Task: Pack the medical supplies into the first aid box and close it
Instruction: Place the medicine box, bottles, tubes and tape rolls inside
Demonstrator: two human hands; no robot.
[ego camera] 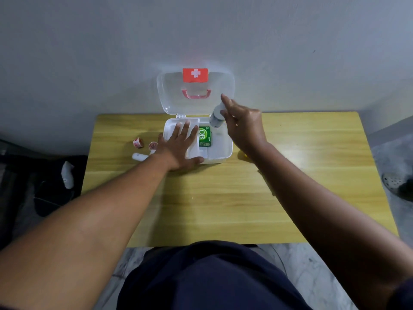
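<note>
A white first aid box [221,151] stands open at the far middle of the wooden table, its clear lid [169,95] with a red cross label upright against the wall. A green packet [205,136] lies inside the box. My left hand [178,148] rests flat with spread fingers on the box's left part and front rim. My right hand [242,125] holds a whitish bottle [216,116], tilted, over the box's back right corner. Left of the box lie two small red-and-white rolls [138,143] [152,145] and a white tube [139,156].
The wooden table [223,198] stands against a grey wall. A yellow item [242,155] shows partly under my right forearm. Dark objects and a white item [67,174] lie on the floor at the left, and a shoe [395,182] at the right.
</note>
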